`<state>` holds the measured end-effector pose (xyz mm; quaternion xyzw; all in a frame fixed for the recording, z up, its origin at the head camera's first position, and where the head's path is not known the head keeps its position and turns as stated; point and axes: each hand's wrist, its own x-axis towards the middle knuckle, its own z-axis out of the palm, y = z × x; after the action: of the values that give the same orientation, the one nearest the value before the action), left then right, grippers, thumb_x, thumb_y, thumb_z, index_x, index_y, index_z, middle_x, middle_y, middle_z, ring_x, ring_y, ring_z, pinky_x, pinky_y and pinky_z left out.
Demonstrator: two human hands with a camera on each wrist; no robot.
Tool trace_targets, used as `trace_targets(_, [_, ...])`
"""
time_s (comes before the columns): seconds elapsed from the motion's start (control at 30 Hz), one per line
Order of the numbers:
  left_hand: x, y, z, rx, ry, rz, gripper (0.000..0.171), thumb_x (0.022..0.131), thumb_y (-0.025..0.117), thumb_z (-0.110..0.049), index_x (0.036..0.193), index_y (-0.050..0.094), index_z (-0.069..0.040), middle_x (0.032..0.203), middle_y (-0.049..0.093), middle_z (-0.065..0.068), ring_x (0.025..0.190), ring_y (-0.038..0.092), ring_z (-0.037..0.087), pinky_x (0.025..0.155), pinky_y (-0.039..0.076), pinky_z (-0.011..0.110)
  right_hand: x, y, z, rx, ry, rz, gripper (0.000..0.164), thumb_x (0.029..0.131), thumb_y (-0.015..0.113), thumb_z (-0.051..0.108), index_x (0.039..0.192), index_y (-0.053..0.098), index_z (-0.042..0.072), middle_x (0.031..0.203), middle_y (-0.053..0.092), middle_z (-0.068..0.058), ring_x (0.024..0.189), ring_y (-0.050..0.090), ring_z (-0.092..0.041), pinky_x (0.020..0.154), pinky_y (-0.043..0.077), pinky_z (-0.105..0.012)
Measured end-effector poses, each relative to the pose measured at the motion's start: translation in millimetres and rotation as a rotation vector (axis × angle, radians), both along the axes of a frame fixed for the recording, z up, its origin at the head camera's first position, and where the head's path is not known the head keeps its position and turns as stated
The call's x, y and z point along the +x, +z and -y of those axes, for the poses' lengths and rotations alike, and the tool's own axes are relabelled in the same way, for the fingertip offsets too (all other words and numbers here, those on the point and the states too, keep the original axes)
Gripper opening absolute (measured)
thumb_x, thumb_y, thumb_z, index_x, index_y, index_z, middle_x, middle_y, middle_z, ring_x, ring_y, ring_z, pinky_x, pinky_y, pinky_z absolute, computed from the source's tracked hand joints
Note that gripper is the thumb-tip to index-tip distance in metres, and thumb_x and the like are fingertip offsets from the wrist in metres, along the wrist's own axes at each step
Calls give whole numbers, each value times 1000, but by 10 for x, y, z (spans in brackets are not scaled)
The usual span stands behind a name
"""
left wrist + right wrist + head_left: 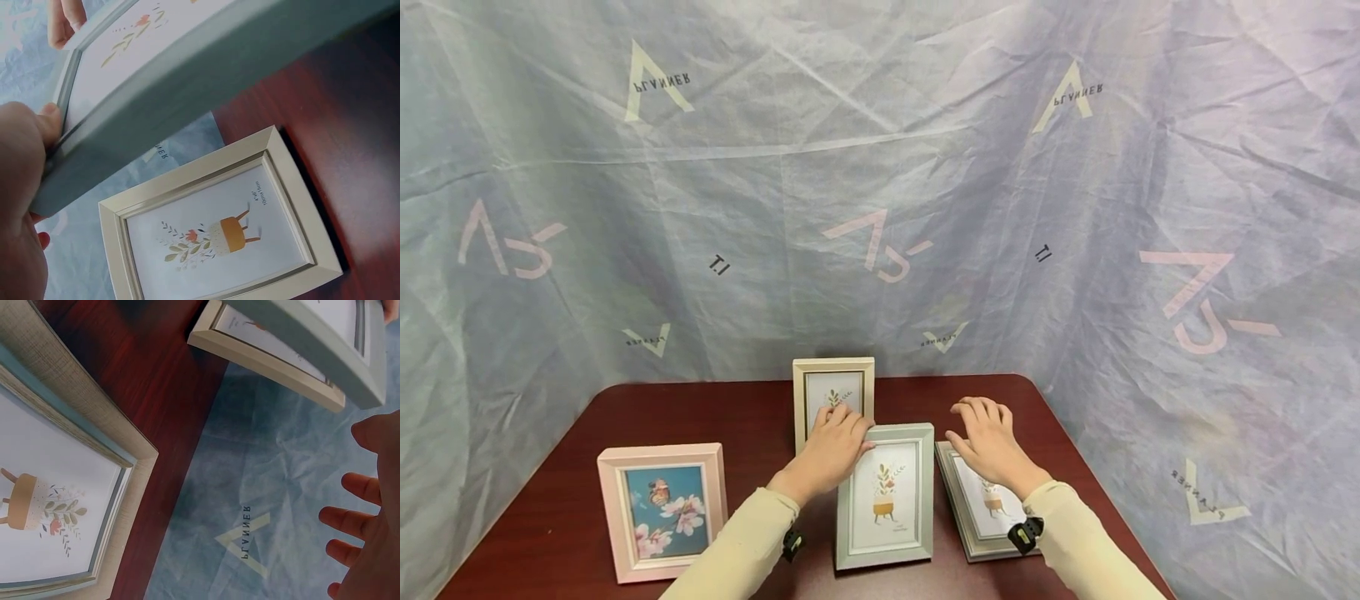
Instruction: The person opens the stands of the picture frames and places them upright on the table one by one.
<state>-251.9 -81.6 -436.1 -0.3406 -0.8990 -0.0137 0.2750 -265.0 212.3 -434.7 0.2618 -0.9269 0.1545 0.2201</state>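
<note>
A grey-green picture frame [886,500] stands upright in the middle of the table, its print showing a plant in an orange-and-white pot on legs. My left hand [829,450] grips its upper left corner; in the left wrist view the thumb [50,122] lies on the front edge. Over the beige picture frame [973,504], which lies face up at the right, my right hand [992,446] hovers with fingers spread and loosely bent, holding nothing. Part of that frame is hidden by the right forearm. Behind the left hand stands a cream picture frame [835,367], partly covered.
At the left a pink picture frame [662,512] with a bird and blossoms stands on the dark red table [752,417]. A grey-blue printed cloth [790,208] hangs round the table's back and sides.
</note>
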Motion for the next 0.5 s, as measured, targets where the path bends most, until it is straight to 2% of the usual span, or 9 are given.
trace_targets(0.13, [-9, 50, 22, -7, -39, -34, 28, 99, 60, -32, 119, 63, -12, 110, 64, 1, 106, 51, 23, 95, 35, 45, -24, -7, -26, -12, 7, -17, 28, 94, 65, 20, 116, 57, 3, 125, 52, -18, 119, 41, -39, 93, 25, -59])
trace_targets(0.33, [-6, 154, 73, -17, -136, -69, 26, 99, 61, -29, 119, 63, -14, 112, 62, -2, 107, 49, 22, 94, 35, 45, -47, -26, -69, -16, -3, -4, 30, 94, 66, 20, 117, 57, 4, 125, 52, -16, 120, 41, -37, 94, 24, -58])
trace_targets(0.5, [27, 289, 100, -25, -190, -94, 25, 95, 66, -29, 116, 63, -16, 107, 59, -3, 104, 48, 20, 93, 35, 45, -52, -46, -76, -17, -8, -5, 30, 92, 67, 20, 115, 57, 3, 124, 53, -16, 119, 41, -37, 94, 24, -58])
